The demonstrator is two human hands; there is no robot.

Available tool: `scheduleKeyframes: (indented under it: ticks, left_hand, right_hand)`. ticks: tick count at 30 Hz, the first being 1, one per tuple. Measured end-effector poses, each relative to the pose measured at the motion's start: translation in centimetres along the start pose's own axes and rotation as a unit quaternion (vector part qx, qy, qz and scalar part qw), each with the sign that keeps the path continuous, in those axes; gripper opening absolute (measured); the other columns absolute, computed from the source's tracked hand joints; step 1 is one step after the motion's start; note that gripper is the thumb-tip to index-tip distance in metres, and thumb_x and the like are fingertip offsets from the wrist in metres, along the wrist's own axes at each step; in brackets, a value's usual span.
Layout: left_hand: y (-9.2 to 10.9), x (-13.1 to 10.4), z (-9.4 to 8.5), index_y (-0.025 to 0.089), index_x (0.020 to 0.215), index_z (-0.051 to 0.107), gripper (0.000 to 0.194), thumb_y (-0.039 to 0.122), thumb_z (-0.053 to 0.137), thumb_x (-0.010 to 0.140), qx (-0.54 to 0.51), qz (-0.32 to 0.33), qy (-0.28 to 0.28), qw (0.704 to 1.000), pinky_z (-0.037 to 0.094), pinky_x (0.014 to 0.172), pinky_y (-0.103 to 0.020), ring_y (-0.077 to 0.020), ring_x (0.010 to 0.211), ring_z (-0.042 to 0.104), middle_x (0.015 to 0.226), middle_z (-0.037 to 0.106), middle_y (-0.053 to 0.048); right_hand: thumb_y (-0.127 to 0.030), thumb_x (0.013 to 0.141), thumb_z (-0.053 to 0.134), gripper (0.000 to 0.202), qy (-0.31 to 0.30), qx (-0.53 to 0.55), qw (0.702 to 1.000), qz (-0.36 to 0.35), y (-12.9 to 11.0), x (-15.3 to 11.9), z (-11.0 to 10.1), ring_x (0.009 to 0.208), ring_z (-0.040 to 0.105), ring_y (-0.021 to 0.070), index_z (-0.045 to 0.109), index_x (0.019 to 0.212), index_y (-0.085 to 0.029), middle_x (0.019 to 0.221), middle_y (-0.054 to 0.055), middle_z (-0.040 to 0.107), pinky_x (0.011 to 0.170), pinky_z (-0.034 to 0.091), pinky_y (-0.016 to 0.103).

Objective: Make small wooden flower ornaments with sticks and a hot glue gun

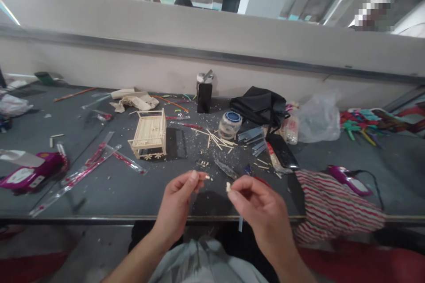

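Observation:
My left hand (182, 196) pinches a short, pale piece of wooden stick (207, 177) between thumb and finger, above the table's front part. To its right, my right hand (260, 205) holds a small cluster of pale wooden bits (228, 187) at the fingertips. The two hands are apart. Several cut stick pieces (205, 163) lie on the table just beyond my left fingertips. A craft knife (226, 169) rests beyond my right hand. Further left stands a miniature bed-like frame (149, 130) built from pale sticks, with small star-shaped parts along its near lower edge.
Loose sticks (219, 140) lie by a blue-lidded jar (230, 124). Clear glue sticks (254, 137), a phone (282, 152) and striped cloth (338, 203) are to the right. A black bag (259, 104) sits behind. Plastic-wrapped red items (89, 163) and a purple device (31, 172) lie left.

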State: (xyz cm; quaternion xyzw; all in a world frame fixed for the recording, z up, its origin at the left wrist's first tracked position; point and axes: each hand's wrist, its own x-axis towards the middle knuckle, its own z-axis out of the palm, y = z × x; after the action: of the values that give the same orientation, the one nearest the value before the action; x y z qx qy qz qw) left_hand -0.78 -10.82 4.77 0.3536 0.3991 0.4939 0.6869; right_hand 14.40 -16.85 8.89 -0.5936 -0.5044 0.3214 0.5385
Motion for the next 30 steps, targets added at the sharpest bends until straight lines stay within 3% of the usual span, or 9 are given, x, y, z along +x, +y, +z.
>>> scheduleKeyframes:
  ticks: [2, 4, 7, 13, 18, 30]
  left_hand:
    - [-0.1, -0.4, 0.4, 0.015, 0.084, 0.079, 0.029, 0.043, 0.071, 0.079, -0.004, -0.005, -0.003, 1.000, 0.040, 0.074, -0.024, -0.0135, 0.075, 0.051, 0.077, 0.066, -0.004]
    - [-0.1, -0.7, 0.6, 0.016, 0.088, 0.079, 0.030, 0.043, 0.071, 0.079, -0.005, -0.008, -0.013, 1.000, 0.041, 0.078, -0.026, -0.0147, 0.077, 0.053, 0.075, 0.065, -0.004]
    - [0.0, -1.2, 0.6, 0.018, 0.096, 0.078, 0.032, 0.042, 0.075, 0.076, -0.014, -0.023, -0.036, 0.999, 0.042, 0.085, -0.027, -0.0168, 0.084, 0.057, 0.078, 0.068, -0.003]
    - [0.2, -1.5, 0.5, 0.021, 0.104, 0.074, 0.034, 0.026, 0.081, 0.071, -0.056, -0.011, -0.080, 0.995, 0.047, 0.083, -0.025, -0.0142, 0.085, 0.060, 0.088, 0.070, -0.001]
    - [0.0, -1.4, 0.6, 0.020, 0.104, 0.073, 0.034, 0.021, 0.081, 0.071, -0.064, -0.014, -0.076, 0.995, 0.048, 0.078, -0.022, -0.0115, 0.080, 0.061, 0.086, 0.070, -0.001]
    - [0.2, -1.1, 0.5, 0.019, 0.105, 0.071, 0.037, 0.023, 0.082, 0.070, -0.043, -0.032, -0.072, 0.996, 0.048, 0.073, -0.020, -0.0092, 0.074, 0.060, 0.080, 0.070, 0.000]
  right_hand:
    - [-0.020, 0.084, 0.062, 0.010, 0.013, -0.117, 0.986, -0.121, -0.3, -0.2, 0.5, 0.054, 0.050, 0.0101, 0.061, 0.073, -0.021, 0.066, -0.002, 0.058, 0.050, 0.041, 0.022]
    - [-0.012, 0.085, 0.059, 0.013, 0.023, -0.204, 0.951, -0.232, -0.4, -0.1, 0.9, 0.061, 0.056, 0.0113, 0.061, 0.078, -0.022, 0.071, -0.001, 0.063, 0.057, 0.046, 0.022]
    - [-0.007, 0.085, 0.058, 0.015, 0.037, -0.277, 0.907, -0.314, -0.2, 0.1, 1.3, 0.067, 0.060, 0.0133, 0.060, 0.083, -0.021, 0.073, 0.001, 0.065, 0.064, 0.048, 0.025]
    - [-0.008, 0.086, 0.060, 0.015, 0.058, -0.375, 0.857, -0.349, 0.2, 0.2, 1.8, 0.063, 0.059, 0.0148, 0.056, 0.080, -0.021, 0.067, 0.001, 0.063, 0.062, 0.044, 0.028]
    - [-0.010, 0.088, 0.060, 0.012, 0.057, -0.419, 0.830, -0.364, 0.2, 0.0, 1.8, 0.064, 0.060, 0.0167, 0.058, 0.081, -0.020, 0.067, 0.002, 0.064, 0.060, 0.040, 0.031]
    - [-0.009, 0.089, 0.060, 0.009, 0.005, -0.381, 0.849, -0.366, 1.0, 0.1, 1.2, 0.067, 0.057, 0.0167, 0.062, 0.087, -0.018, 0.072, 0.003, 0.065, 0.063, 0.041, 0.029]
